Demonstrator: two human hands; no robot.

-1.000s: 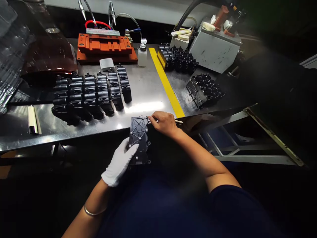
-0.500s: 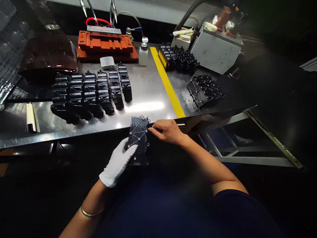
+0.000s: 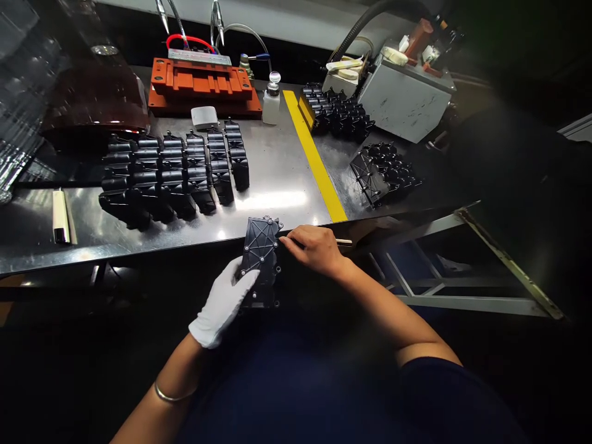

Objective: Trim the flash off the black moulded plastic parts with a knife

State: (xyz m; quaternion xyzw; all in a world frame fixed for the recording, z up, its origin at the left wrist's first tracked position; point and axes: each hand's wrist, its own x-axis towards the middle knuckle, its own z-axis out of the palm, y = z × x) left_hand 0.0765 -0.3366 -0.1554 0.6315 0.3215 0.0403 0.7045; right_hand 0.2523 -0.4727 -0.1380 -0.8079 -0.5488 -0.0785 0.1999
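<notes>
My left hand (image 3: 225,302), in a white glove, is closed round a flat black plastic part (image 3: 261,243) with crossed ribs and small round bosses. The part is held upright just in front of the bench edge, thumb on its ribbed face. At the part's right edge is my bare right hand (image 3: 314,248), its fingers pinched round a thin tool. Only the pale end of that tool (image 3: 344,242) sticks out behind the hand; its tip is hidden by the fingers. Several similar black parts (image 3: 173,176) stand in a row on the metal bench (image 3: 272,166).
A yellow strip (image 3: 314,157) crosses the bench. Right of it lie more black parts (image 3: 386,172) beside a grey box (image 3: 407,92). Behind stand an orange fixture (image 3: 201,83) and a pump bottle (image 3: 272,102). A pale-handled object (image 3: 60,216) lies left. A metal frame (image 3: 476,301) stands below right.
The view has shifted slightly, so the bench sits a little further right in it. Both hands keep nearly the same pose at the black part.
</notes>
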